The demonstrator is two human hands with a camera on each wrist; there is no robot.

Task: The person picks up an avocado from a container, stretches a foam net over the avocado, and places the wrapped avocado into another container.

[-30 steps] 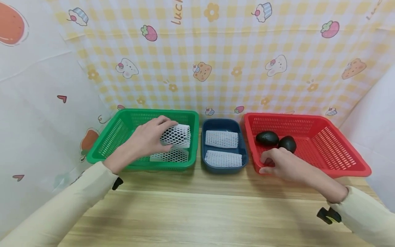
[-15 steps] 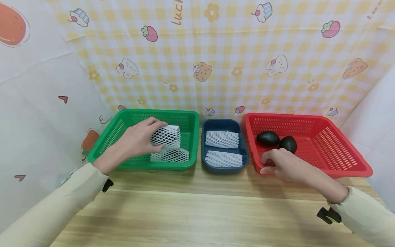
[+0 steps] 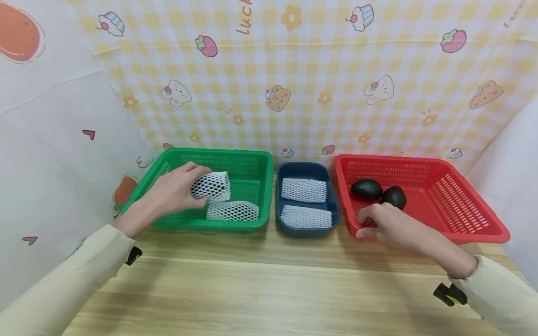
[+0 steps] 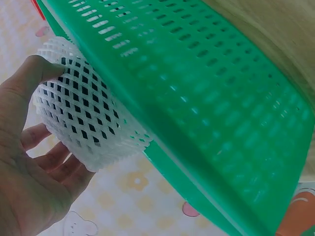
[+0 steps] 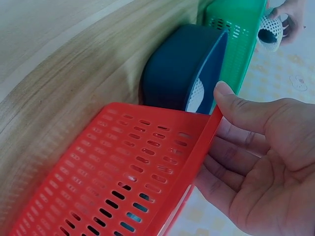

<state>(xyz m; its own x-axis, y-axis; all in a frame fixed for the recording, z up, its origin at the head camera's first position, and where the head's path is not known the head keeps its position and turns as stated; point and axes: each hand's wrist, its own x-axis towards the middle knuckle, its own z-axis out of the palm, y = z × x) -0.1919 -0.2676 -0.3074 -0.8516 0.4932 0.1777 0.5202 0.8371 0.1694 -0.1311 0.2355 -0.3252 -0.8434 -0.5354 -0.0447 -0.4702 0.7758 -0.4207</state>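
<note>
My left hand (image 3: 172,190) holds a white foam net sleeve (image 3: 217,185) over the green basket (image 3: 235,226). Something dark, like an avocado, shows through its mesh (image 4: 81,103) in the left wrist view. Below it, a second foam net sleeve (image 3: 233,211) lies in the same basket. At the red basket (image 3: 470,205), my right hand (image 3: 388,221) grips the near left corner of the rim. The right wrist view shows the thumb (image 5: 241,105) on the rim's outer side and the fingers curled over inside. Two dark avocados (image 3: 366,189) lie in the red basket beyond that hand.
Between the baskets stands a dark blue tray (image 3: 308,232) with two white foam net sleeves (image 3: 304,190) in it, one behind the other. All three containers stand on a wooden table (image 3: 269,289). A patterned cloth (image 3: 302,70) hangs close behind them.
My left hand has moved left over the green basket, carrying the foam net sleeve away from the basket's right side. The right hand stays at the red basket's rim.
</note>
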